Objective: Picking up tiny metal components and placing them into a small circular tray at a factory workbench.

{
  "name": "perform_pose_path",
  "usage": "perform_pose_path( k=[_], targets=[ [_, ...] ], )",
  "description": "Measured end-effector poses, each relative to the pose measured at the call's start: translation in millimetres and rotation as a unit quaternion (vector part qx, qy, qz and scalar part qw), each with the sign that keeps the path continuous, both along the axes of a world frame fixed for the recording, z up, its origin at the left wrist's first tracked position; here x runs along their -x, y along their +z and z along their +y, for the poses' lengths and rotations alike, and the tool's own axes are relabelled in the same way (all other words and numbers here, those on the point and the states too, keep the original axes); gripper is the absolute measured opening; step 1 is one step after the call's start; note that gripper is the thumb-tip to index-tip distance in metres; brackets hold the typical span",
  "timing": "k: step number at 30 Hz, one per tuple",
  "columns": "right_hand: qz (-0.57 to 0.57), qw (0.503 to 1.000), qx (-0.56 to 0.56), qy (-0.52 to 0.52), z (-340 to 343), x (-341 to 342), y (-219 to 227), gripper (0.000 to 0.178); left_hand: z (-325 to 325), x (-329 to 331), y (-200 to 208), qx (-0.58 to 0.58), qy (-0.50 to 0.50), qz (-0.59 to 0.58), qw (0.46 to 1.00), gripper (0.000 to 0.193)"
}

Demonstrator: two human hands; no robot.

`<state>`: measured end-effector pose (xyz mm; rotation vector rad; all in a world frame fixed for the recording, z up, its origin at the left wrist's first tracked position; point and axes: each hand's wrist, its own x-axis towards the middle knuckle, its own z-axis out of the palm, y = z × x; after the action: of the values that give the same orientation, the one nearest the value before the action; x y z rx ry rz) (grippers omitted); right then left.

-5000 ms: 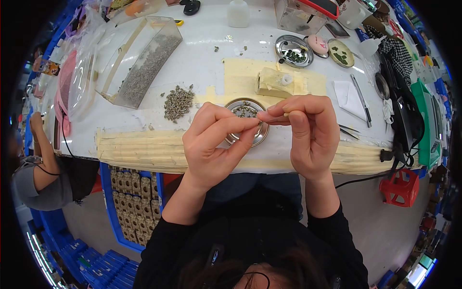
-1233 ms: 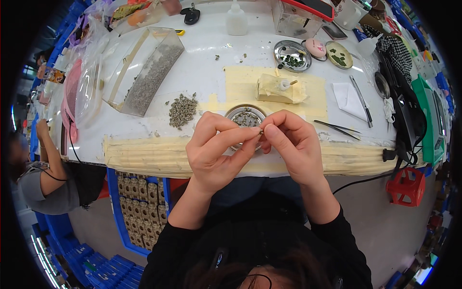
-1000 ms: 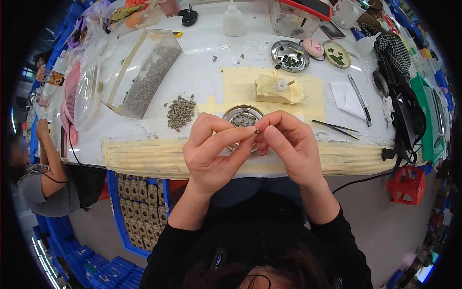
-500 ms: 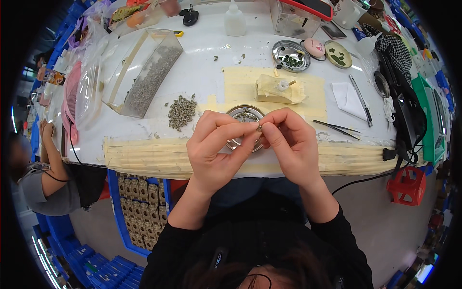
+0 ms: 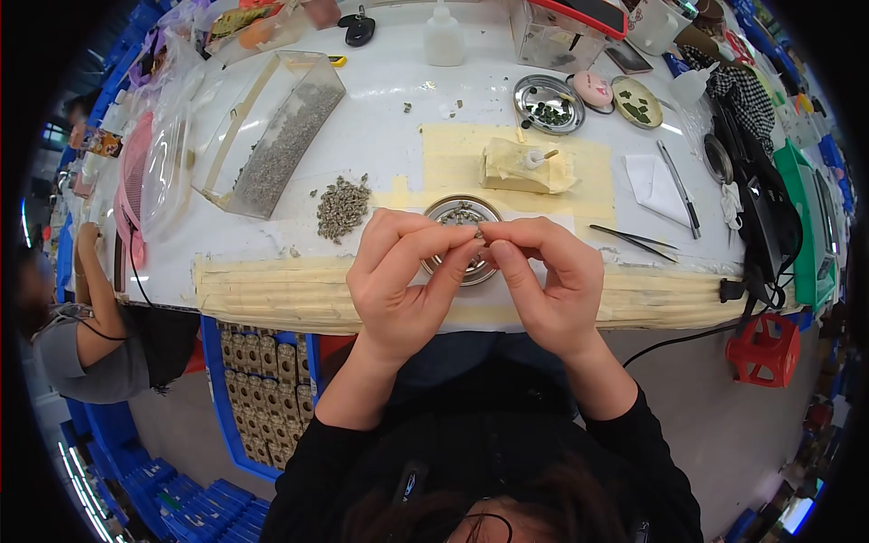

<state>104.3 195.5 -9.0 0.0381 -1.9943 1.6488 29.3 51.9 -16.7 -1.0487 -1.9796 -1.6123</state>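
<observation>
My left hand (image 5: 398,281) and my right hand (image 5: 557,285) meet fingertip to fingertip over a round metal dish (image 5: 444,204). Between the thumbs and forefingers is a tiny greyish part (image 5: 480,233), mostly covered by the fingertips, so its exact kind is unclear. Both hands are closed in a pinch on it. Small grey bits (image 5: 462,215) lie in the dish, whose near side is partly hidden by my fingers. Left of the dish, a loose pile of small grey-green parts (image 5: 342,208) rests on the white table.
Behind the dish stands a tape-covered block (image 5: 525,167). Tweezers (image 5: 634,241) and a pen-like tool (image 5: 679,188) lie to the right. A clear bin of grey granules (image 5: 290,136) is at left, a white squeeze bottle (image 5: 444,38) at the back. Tape (image 5: 272,294) covers the table's front edge.
My joined fingertips have shifted slightly left and away from me, and the part is still pinched between them. The table items stay put.
</observation>
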Motion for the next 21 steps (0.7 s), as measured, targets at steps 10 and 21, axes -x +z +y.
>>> perform_pose_path(
  k=[10,21],
  targets=[
    [-0.097,0.965,0.204,0.130,3.7,-3.5,0.7,0.015,-0.7,0.5,2.2,0.004,-0.021,0.034,0.999,0.023],
    [0.016,0.998,0.051,0.013,0.4,-2.4,-0.7,0.015,3.1,-1.8,1.5,0.032,0.023,0.042,0.998,0.023]
  ],
)
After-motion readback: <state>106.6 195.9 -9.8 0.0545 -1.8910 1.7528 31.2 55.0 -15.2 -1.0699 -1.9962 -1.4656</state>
